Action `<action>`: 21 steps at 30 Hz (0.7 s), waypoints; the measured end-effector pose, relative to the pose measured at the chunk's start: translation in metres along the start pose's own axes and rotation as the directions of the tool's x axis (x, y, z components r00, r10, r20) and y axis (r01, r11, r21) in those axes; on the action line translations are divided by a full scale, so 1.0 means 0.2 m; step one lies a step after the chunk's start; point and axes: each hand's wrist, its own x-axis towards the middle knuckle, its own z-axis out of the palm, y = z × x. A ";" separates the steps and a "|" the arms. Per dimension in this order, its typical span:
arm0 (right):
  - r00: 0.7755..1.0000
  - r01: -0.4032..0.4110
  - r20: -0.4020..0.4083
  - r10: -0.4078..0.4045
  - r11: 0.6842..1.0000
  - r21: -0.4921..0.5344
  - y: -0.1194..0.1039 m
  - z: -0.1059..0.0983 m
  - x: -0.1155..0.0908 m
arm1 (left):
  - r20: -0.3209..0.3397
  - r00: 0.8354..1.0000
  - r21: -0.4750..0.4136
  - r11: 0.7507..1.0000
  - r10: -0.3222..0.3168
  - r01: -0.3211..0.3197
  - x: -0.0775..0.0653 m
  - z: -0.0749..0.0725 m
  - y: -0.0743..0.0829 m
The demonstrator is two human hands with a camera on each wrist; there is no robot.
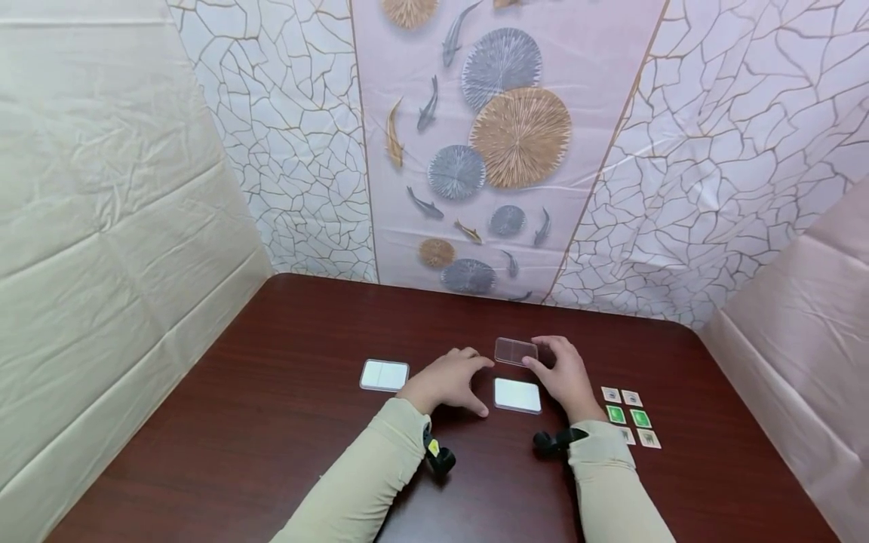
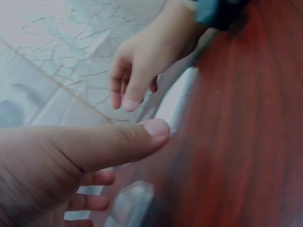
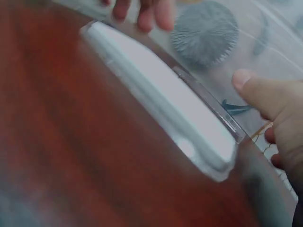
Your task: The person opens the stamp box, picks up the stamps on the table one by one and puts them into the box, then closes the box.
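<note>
A flat clear case with a white inside [image 1: 517,396] lies on the table between the two hands. Just behind it is a transparent lid-like piece [image 1: 511,350], lying flat. My left hand [image 1: 449,379] hovers left of the white-filled case, thumb and fingers spread, holding nothing. Around the right end of the clear piece, my right hand [image 1: 565,377] has its thumb and fingers apart. In the right wrist view a gap shows between the right thumb [image 3: 255,90] and the clear piece [image 3: 208,104]. A second white-filled clear case [image 1: 384,375] lies left of the left hand.
Several small stamp-like squares [image 1: 630,416], some green, lie in rows right of the right forearm, which partly covers them. The dark red-brown table [image 1: 271,445] meets a patterned cloth wall [image 1: 468,226] at the back. Each wrist wears a black camera strap.
</note>
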 end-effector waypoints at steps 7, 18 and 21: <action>0.984 0.175 0.010 -0.175 0.980 -0.095 -0.10 0.05 -0.02 | 0.005 0.998 -0.003 0.998 -0.067 0.067 -0.09 -0.08 -0.10; 0.916 0.396 0.137 -0.378 0.908 -0.138 -0.25 0.17 -0.04 | 0.011 0.989 0.027 0.989 -0.148 0.148 -0.17 -0.13 -0.22; 0.904 0.408 0.218 -0.368 0.895 -0.181 -0.32 0.21 -0.05 | 0.012 0.989 0.040 0.988 -0.150 0.149 -0.17 -0.14 -0.24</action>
